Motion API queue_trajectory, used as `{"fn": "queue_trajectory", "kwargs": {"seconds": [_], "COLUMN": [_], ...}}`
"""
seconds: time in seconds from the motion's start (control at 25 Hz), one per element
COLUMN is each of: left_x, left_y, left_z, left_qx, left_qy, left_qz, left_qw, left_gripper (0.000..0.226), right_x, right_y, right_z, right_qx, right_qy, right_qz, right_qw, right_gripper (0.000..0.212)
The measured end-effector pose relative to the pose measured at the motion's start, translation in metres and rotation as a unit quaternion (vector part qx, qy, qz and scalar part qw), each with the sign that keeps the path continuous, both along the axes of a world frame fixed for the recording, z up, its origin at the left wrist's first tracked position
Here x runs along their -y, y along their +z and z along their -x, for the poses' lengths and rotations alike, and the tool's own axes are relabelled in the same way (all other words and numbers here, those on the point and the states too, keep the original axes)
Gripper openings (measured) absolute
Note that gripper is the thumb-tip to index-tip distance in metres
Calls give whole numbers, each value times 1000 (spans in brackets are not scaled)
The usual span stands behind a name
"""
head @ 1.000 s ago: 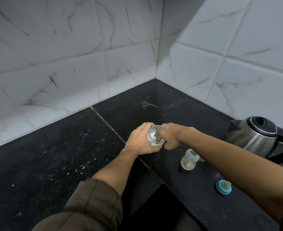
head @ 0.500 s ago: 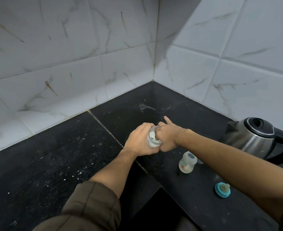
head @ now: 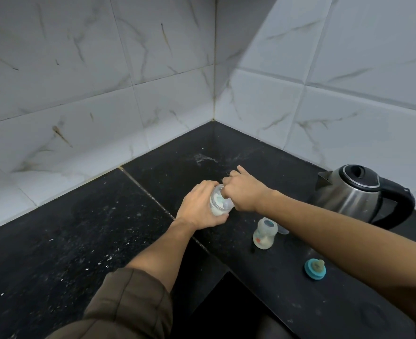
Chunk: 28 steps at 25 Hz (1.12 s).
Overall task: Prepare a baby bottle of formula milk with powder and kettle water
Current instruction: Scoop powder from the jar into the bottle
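Through the head camera, my left hand [head: 199, 206] is wrapping round a small clear jar [head: 222, 207] of white powder. It is gripping it from the side and holding it tilted just above the black tabletop [head: 84, 231]. My right hand [head: 246, 192] is meeting it from the other side. Its curled fingertips are dipping into the jar's mouth and its forefinger is sticking out past the rim. I cannot tell whether those fingertips are pinching anything, though a pale teal shape is showing inside the jar.

The baby bottle [head: 264, 233] is standing upright and uncapped, near my right wrist on the side towards me. A little pale powder is lying in its bottom. Orange and teal print is showing on its side, too small for me to read. A clear cap [head: 283, 231] is peeking out just behind it, under my forearm. The teal teat ring [head: 315, 269] is lying flat further towards me, beside my right forearm. The steel kettle [head: 356, 192], with its black lid and handle, is sitting well to the right of my right hand. I am making out no lettering on it.

A grout seam is running diagonally across the tabletop under my left hand. The tabletop's near edge is stepping inward beside my left forearm, above a dark recess. Left of my left hand a wide stretch of tabletop is carrying only pale flecks. Beyond both hands the tiled walls [head: 153, 69] are closing into a corner. My brown sleeve [head: 128, 302] is bunching at the left elbow.
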<state>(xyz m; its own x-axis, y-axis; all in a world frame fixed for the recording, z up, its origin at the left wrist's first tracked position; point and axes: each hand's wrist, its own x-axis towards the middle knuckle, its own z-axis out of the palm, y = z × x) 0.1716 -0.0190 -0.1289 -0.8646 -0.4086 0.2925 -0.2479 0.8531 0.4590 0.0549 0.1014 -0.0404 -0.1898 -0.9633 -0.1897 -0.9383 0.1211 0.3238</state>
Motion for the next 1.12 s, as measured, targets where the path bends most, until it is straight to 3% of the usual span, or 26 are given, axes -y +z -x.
{"fn": "queue_trajectory", "kwargs": {"seconds": [0.4, 0.72, 0.84, 0.92, 1.12], "left_x": [-7, -9, -10, -9, -7], "left_y": [5, 6, 6, 6, 9], "left_z": [2, -1, -4, -6, -11], "left_qx": [-29, -29, -22, -22, -24], "left_qy": [-27, -34, -27, -22, 17], "left_qz": [17, 28, 26, 18, -6], "left_qw": [999, 999, 999, 999, 1000], "left_gripper": [74, 74, 73, 73, 74], "right_x": [-4, -2, -4, -5, -5], "right_y": [-19, -21, -18, -16, -3], "right_z": [-3, -5, -9, -6, 9], "right_qx": [-36, 38, 77, 150, 328], "right_qy": [-26, -81, -102, -136, -254], "right_qz": [55, 46, 52, 95, 183], "right_qw": [997, 995, 990, 975, 891], "right_gripper": [18, 10, 23, 12, 19]}}
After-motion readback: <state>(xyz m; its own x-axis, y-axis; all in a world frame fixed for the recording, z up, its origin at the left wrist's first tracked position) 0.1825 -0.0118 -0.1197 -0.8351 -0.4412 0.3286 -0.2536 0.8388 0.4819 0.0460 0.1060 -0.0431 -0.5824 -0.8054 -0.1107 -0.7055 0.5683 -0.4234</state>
